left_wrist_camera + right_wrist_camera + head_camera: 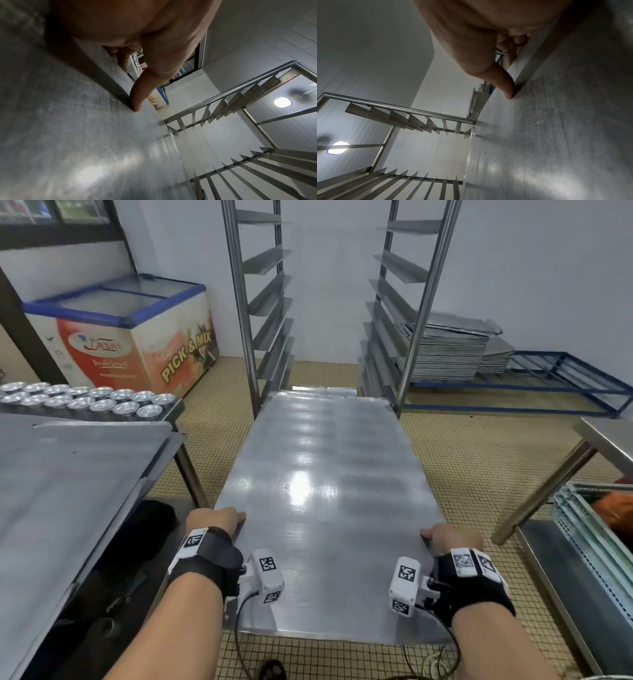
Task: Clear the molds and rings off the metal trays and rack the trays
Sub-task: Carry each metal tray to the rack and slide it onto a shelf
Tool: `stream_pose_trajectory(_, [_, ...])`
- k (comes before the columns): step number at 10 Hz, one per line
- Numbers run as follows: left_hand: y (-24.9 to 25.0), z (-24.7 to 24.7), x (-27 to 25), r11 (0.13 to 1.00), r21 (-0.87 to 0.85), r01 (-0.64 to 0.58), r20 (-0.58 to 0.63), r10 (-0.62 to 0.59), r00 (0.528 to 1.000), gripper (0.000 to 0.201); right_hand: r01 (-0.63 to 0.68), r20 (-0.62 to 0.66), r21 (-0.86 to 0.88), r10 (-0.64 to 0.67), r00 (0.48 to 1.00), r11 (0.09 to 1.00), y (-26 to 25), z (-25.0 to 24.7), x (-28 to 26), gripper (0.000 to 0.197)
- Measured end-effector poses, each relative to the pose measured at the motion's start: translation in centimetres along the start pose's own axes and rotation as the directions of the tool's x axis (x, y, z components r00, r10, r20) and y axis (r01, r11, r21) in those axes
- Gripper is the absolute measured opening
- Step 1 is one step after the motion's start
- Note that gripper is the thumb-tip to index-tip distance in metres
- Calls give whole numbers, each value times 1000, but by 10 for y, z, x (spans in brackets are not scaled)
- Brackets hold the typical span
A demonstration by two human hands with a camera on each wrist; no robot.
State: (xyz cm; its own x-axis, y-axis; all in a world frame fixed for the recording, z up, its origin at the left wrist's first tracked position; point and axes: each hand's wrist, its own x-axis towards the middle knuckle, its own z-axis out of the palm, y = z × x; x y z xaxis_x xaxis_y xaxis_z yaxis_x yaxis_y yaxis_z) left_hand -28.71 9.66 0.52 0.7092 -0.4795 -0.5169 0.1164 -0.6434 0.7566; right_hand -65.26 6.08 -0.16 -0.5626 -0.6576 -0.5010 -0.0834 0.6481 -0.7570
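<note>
I hold a large bare metal tray (318,491) level in front of me, its far end between the posts of the steel rack (246,313) at a low rail. My left hand (219,520) grips the tray's left edge, thumb on top and fingers curled under, as the left wrist view shows on the tray (77,135) with my left hand (135,86). My right hand (445,537) grips the right edge the same way, seen on the tray (556,135) with my right hand (501,75). Several round silver molds (89,400) stand in rows on the left table.
Another metal tray (68,491) lies on the steel table at left. A chest freezer (126,337) stands behind it. A stack of trays (448,350) rests on a blue floor frame (561,381) at right. A second table's leg (541,491) is near my right.
</note>
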Motion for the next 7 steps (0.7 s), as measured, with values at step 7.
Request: stream_pose_trajectory(7, [109,99,135,994,111,8,26,-11,1000,35,80,-14,-466,-98,995,881,-117,115,86,46])
